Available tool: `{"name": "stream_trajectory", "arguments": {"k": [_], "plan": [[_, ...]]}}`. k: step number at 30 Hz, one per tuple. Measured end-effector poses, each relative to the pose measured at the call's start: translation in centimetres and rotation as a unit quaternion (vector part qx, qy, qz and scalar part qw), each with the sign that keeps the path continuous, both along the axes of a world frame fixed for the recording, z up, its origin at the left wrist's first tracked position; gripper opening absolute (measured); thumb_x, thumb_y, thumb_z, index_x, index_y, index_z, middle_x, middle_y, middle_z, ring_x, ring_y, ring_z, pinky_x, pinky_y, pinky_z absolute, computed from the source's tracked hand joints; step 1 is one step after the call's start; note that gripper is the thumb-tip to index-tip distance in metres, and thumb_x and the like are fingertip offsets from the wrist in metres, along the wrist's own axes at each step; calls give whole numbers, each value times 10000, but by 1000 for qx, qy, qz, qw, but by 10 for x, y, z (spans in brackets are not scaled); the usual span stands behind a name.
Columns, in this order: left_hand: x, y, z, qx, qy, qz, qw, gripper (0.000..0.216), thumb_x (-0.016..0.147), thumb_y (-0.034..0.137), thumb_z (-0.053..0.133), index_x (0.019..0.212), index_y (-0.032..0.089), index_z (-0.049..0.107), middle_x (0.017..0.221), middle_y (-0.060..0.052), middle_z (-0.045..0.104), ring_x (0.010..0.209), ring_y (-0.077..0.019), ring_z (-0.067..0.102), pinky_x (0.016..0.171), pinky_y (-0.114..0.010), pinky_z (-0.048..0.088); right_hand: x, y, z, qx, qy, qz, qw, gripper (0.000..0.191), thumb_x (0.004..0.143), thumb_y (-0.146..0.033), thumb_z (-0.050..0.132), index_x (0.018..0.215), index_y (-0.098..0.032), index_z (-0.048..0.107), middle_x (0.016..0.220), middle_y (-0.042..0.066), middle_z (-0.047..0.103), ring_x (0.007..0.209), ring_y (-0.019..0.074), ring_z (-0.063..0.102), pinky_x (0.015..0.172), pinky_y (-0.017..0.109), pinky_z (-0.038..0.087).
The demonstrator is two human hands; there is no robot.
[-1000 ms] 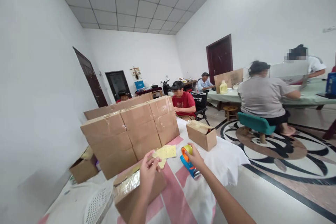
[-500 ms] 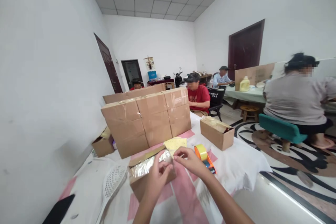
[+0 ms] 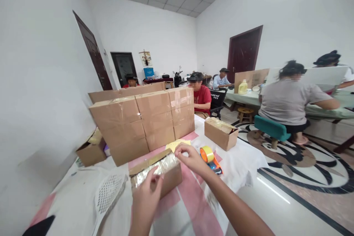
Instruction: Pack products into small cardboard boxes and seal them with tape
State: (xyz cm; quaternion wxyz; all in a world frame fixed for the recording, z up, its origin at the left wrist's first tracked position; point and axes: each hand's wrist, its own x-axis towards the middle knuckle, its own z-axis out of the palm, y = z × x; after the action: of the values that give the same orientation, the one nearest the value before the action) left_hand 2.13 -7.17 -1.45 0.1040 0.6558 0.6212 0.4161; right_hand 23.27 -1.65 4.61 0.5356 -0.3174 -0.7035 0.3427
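So the small cardboard box [image 3: 169, 184] is set up close on the cloth-covered table [image 3: 74, 197], presumably so both ends of it can be reached at once. Its top is partly covered with shiny film [image 3: 166, 163]. The left hand [image 3: 148, 190] is held over the front left of the box, fingers half curled with the thumb near them; can't be told whether any film is gripped. The right hand [image 3: 188, 156] is held at the far right corner of the box, thumb and fingertips brought close together, probably for finer handling, though a hold on the film can't be confirmed either. Just right of the box a tape dispenser [image 3: 215, 165] with a yellow tape roll [image 3: 207, 153] is parked, likely for easy reach. Yellow paper [image 3: 172, 145] is laid flat behind the box, and the stacked cartons [image 3: 156, 112] are lined up beyond, maybe as a screen. A white perforated scoop [image 3: 109, 191] is placed left of the box, seemingly out of the way
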Motion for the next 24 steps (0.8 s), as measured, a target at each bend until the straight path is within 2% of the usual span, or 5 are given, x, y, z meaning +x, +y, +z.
{"name": "stream_trajectory", "arguments": {"k": [3, 9, 15, 20, 24], "plan": [[-26, 5, -5, 111, 129, 52, 984, 405, 914, 464, 552, 1240, 255, 670, 1351, -119, 679, 1319, -364, 560, 1146, -601, 307, -1, 8, 6, -87, 36, 44, 995, 232, 796, -396, 728, 689, -204, 654, 858, 25, 665, 844, 192, 615, 807, 319, 444], [-51, 12, -23, 18, 205, -4, 979, 568, 926, 466, 620, 1436, 238, 519, 1450, -116, 606, 1398, -343, 485, 1183, -642, 229, -27, 21, 14, -215, 65, 94, 970, 236, 710, -395, 815, 640, -206, 693, 1069, 32, 691, 1060, 212, 603, 969, 330, 393], [-54, 15, -31, 40, 201, -10, 979, 655, 932, 480, 626, 1520, 274, 422, 1474, -104, 584, 1406, -331, 480, 1190, -629, 228, -69, 46, -3, -154, -115, 37, 981, 154, 736, -346, 776, 675, -205, 760, 1166, 80, 687, 1161, 247, 606, 1020, 365, 400], [-57, 14, -39, 61, 215, -15, 975, 644, 926, 471, 641, 1511, 281, 449, 1505, -83, 554, 1422, -342, 462, 1189, -620, 258, -87, 63, -24, -112, -315, -70, 940, 83, 773, -266, 733, 709, -232, 775, 1253, 54, 671, 1214, 273, 587, 1059, 423, 379], [-55, 13, -38, 52, 227, -1, 973, 664, 933, 465, 633, 1534, 289, 416, 1508, -92, 547, 1430, -356, 452, 1174, -657, 271, -90, 69, -33, -112, -340, -91, 929, 117, 788, -278, 717, 695, -221, 759, 1277, 70, 652, 1295, 342, 490, 1068, 497, 348]]}}
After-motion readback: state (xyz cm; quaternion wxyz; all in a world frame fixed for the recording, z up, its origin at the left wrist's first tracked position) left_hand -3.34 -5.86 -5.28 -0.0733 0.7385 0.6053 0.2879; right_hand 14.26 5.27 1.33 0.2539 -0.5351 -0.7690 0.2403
